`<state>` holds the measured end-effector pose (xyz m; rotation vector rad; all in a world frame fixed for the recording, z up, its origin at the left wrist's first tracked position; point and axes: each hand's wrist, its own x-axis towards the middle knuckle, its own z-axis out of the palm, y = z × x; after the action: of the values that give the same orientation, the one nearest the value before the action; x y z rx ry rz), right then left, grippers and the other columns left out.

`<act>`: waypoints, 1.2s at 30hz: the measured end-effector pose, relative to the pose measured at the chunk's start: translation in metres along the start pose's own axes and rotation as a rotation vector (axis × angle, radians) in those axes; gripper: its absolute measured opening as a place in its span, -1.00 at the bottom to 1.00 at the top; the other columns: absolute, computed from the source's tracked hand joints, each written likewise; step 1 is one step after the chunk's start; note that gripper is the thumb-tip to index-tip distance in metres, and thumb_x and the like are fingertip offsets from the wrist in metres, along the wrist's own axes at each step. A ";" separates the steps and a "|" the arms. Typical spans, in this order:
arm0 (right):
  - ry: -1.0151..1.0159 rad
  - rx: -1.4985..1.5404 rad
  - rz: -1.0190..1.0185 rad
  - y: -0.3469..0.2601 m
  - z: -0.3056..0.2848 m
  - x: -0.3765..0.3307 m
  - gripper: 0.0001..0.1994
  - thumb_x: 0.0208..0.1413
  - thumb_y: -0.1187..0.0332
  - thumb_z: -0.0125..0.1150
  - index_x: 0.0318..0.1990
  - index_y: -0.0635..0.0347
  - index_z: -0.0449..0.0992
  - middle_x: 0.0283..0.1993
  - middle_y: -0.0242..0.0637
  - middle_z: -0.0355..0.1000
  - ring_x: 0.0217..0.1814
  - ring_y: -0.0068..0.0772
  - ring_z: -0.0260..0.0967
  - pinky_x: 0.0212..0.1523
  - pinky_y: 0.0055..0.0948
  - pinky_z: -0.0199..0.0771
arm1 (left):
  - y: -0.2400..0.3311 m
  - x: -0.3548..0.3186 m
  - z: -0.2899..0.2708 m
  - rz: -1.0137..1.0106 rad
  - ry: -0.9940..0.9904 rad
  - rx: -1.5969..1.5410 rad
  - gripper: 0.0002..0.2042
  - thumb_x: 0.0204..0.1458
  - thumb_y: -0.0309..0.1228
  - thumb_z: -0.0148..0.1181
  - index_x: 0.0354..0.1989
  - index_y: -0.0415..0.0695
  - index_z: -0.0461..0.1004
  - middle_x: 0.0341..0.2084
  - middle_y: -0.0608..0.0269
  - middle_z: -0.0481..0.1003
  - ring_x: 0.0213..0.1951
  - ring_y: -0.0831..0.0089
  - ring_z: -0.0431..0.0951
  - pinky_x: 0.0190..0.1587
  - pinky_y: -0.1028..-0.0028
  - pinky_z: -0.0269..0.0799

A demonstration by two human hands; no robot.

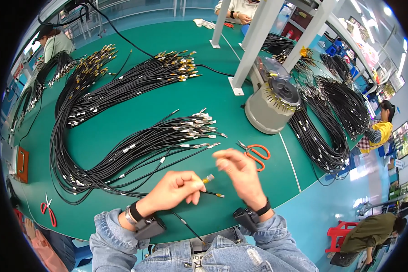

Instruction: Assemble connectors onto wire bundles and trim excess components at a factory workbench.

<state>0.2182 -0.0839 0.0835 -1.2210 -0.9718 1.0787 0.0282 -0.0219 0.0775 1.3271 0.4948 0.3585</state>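
Plainly, two bare hands are seen above one green table (199, 97), and one yellow-and-silver cable end (208, 178) is held by the left hand (179, 186), its thumb and forefinger pinched together, with the tip left jutting toward two o'clock. By the right hand (240, 172), blurred and set near the tip at about one o'clock, the thumb and fingers are kept loosely curled and close together; whether anything is gripped there cannot be told. One more yellow-ended cable (220, 196) is seen at four o'clock from the left fingertips. Two pairs of scissors can be counted: one orange-handled pair (249, 148) is placed at one o'clock from the right hand, one red-handled pair (48, 205) near nine o'clock from the left. One white-tipped bundle (136, 149) is laid between ten and eleven o'clock from the left hand, and two fans of yellow-tipped cables (136, 77) at eleven and twelve; single strands cannot be counted. One round grey machine (265, 113) is stood at one o'clock from the right hand.
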 end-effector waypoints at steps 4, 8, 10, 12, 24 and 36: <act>0.358 -0.273 -0.200 -0.028 -0.057 0.016 -0.88 0.09 0.43 0.10 -0.29 0.30 0.49 -0.38 -0.48 0.38 -0.31 -0.71 0.25 -0.27 -0.69 0.26 | -0.036 0.003 0.007 0.462 0.114 0.954 -0.84 0.01 -0.35 0.16 -0.32 -0.18 0.49 -0.59 0.27 0.45 -0.46 0.35 0.45 -0.36 0.44 0.37; 0.545 -0.434 -0.355 -0.058 -0.151 0.044 -0.83 0.11 0.37 0.13 -0.28 0.31 0.50 -0.37 -0.41 0.43 -0.30 -0.67 0.31 -0.25 -0.65 0.30 | -0.031 0.003 0.016 0.382 0.005 0.922 -0.82 -0.07 -0.36 0.21 -0.29 -0.14 0.50 -0.41 0.22 0.46 -0.29 0.23 0.43 -0.24 0.37 0.34; 0.583 -0.540 -0.334 -0.063 -0.200 0.062 -0.82 0.10 0.34 0.14 -0.28 0.30 0.51 -0.37 -0.41 0.43 -0.32 -0.66 0.30 -0.28 -0.66 0.27 | -0.022 0.004 0.015 0.377 0.019 0.904 -0.81 -0.08 -0.36 0.22 -0.30 -0.15 0.49 -0.38 0.21 0.45 -0.28 0.23 0.42 -0.23 0.37 0.34; 0.607 -0.637 -0.305 -0.065 -0.214 0.077 -0.80 0.08 0.32 0.16 -0.28 0.29 0.52 -0.38 -0.41 0.43 -0.34 -0.65 0.29 -0.32 -0.68 0.25 | -0.015 0.007 0.007 0.344 0.061 0.870 -0.80 -0.09 -0.35 0.23 -0.31 -0.16 0.48 -0.32 0.18 0.44 -0.26 0.23 0.41 -0.20 0.38 0.34; 0.311 -0.103 -0.006 -0.082 -0.214 0.086 -0.90 0.09 0.30 0.11 -0.42 0.05 0.43 -0.47 -0.58 0.28 -0.41 -0.72 0.15 -0.32 -0.62 0.10 | -0.027 0.031 -0.032 0.290 0.430 1.299 -0.83 -0.20 -0.52 0.24 -0.40 -0.19 0.42 -0.44 0.13 0.41 -0.27 0.16 0.41 -0.20 0.32 0.34; 0.006 0.200 -0.101 -0.034 -0.066 0.005 -0.89 0.11 0.42 0.06 -0.43 0.23 0.34 -0.41 -0.35 0.28 -0.31 -0.51 0.20 -0.21 -0.50 0.20 | 0.001 0.037 -0.004 0.211 0.290 0.756 -0.71 -0.12 -0.38 0.26 -0.22 -0.20 0.39 -0.54 0.18 0.47 -0.64 0.31 0.40 -0.56 0.41 0.29</act>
<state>0.2867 -0.0951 0.1100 -1.0016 -0.8885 1.0651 0.0579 0.0007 0.0724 2.0840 0.7789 0.5748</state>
